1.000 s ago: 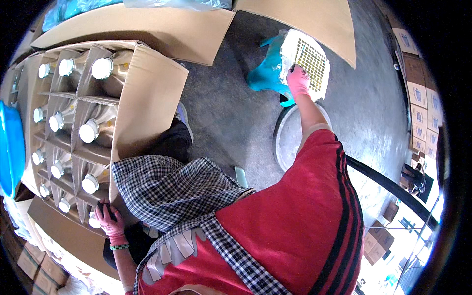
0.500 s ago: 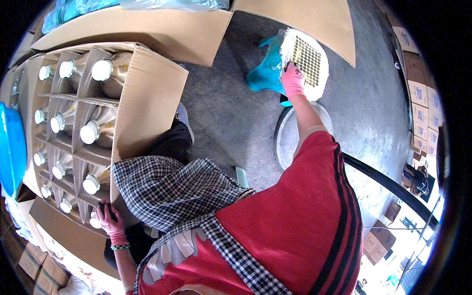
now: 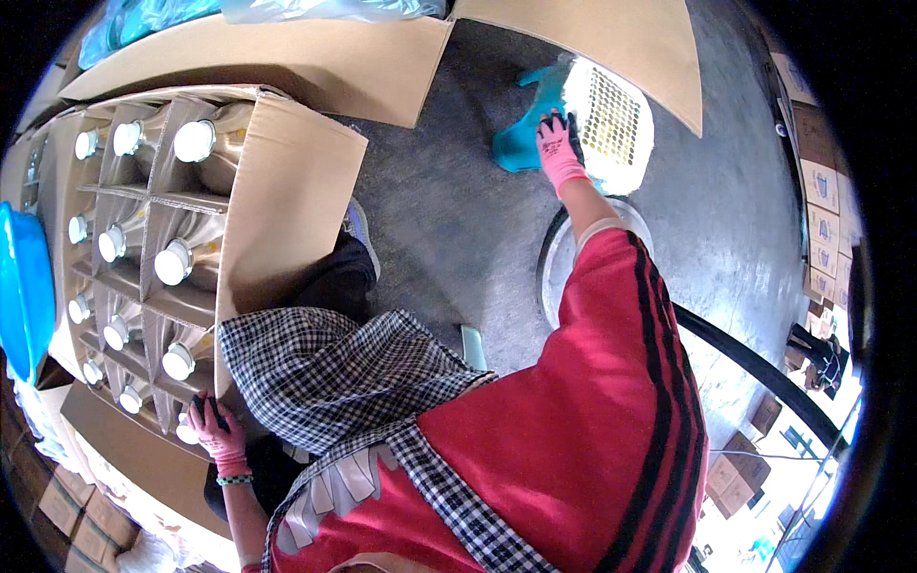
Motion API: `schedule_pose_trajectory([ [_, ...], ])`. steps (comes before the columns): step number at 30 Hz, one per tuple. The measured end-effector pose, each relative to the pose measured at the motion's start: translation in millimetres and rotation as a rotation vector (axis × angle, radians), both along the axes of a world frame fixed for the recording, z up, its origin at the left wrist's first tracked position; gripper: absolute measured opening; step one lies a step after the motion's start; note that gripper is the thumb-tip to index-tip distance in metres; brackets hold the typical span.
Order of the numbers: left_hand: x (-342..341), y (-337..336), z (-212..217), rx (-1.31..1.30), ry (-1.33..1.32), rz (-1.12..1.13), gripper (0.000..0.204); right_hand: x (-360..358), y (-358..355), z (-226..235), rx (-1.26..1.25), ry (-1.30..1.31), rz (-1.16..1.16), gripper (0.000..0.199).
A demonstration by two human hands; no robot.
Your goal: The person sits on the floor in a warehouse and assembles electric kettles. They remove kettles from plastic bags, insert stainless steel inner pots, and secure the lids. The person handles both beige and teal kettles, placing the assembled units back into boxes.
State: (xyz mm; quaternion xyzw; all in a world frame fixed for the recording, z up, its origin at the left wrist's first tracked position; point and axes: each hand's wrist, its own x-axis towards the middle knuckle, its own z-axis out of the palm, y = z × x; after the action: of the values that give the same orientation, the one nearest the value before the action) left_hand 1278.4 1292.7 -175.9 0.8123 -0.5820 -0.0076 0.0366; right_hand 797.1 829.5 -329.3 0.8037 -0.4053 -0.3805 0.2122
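My left hand [image 3: 219, 435], in a pink glove with dark fingertips, is bent over the near corner of a cardboard carton [image 3: 287, 181]. It grips the carton's edge beside a white-capped bottle. Divided cells hold several clear bottles [image 3: 187, 263] with white caps [image 3: 174, 262], standing upright. Out to the front right, my right hand [image 3: 561, 153], gloved alike, has its fingers apart at the left edge of a white sheet [image 3: 626, 158] with rows of small round yellowish stickers. That sheet lies on a teal plastic stool [image 3: 521, 143]. I see nothing held in the right hand.
A blue basin [image 3: 24, 291] is at the far left. Open carton flaps [image 3: 287, 62] stick out behind the bottles, and another flap [image 3: 611, 38] reaches near the stool. A round grey lid-like thing [image 3: 554, 263] lies below my right arm. Stacked cartons [image 3: 821, 224] line the right.
My right hand has drawn back from over the sticker sheet to its left edge, its fingers spreading. The stool and sheet sit slightly farther right in view. My left hand stays at the carton corner.
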Motion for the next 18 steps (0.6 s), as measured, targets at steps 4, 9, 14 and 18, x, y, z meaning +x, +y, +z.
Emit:
schedule_pose_trajectory([
  [4,3,-4,-2,-0.016,-0.031,-0.014,0.023,-34,-20,-6,-0.079,0.186,-0.213,0.039],
  [9,5,2,-7,-0.006,-0.053,-0.009,0.025,-61,-39,17,0.089,0.412,-0.385,0.048],
  [14,-1,2,-4,0.031,-0.022,0.036,0.029,-68,-39,7,0.086,0.262,-0.377,0.048],
  [18,4,1,-7,-0.002,-0.104,-0.032,0.027,-43,-22,11,0.143,0.291,-0.303,0.046],
])
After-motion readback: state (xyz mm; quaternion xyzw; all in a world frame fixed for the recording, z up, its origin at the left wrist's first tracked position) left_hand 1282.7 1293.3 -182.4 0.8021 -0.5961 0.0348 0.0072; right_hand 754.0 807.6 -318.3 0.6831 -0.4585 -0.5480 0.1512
